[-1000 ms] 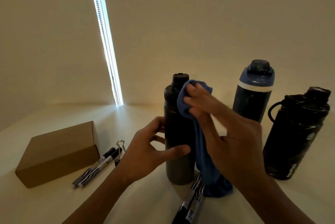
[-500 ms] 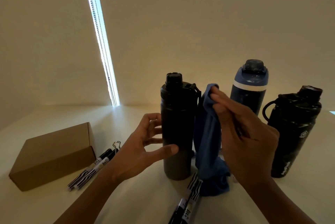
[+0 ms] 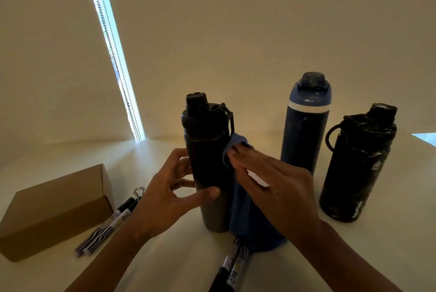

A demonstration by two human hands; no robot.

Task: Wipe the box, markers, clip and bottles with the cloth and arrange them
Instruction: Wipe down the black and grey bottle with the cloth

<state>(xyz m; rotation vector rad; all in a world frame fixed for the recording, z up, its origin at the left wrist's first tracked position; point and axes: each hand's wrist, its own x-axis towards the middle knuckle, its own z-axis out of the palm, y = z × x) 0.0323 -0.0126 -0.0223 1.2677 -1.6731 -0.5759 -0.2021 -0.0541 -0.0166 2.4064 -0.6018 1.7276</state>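
A tall black bottle (image 3: 206,150) stands upright at the centre of the table. My left hand (image 3: 165,199) grips its lower body, thumb across the front and fingers behind. My right hand (image 3: 276,187) holds the blue cloth (image 3: 245,218) against the bottle's right side just below the shoulder. The cloth folds over my fingertips and hangs down to the table. A blue bottle (image 3: 304,140) and a wide black bottle with a loop handle (image 3: 356,166) stand to the right. The brown box (image 3: 54,209), two markers (image 3: 106,228) and a wire clip (image 3: 139,191) lie at the left.
Two more markers (image 3: 232,268) lie at the front edge, partly under the cloth's hanging end. The white table (image 3: 389,244) meets a plain wall behind the bottles. A bright window slit (image 3: 115,55) with a bead chain runs down the left.
My right hand has carried the cloth from the bottle's cap down to its right side. My left hand has stayed on the bottle's body.
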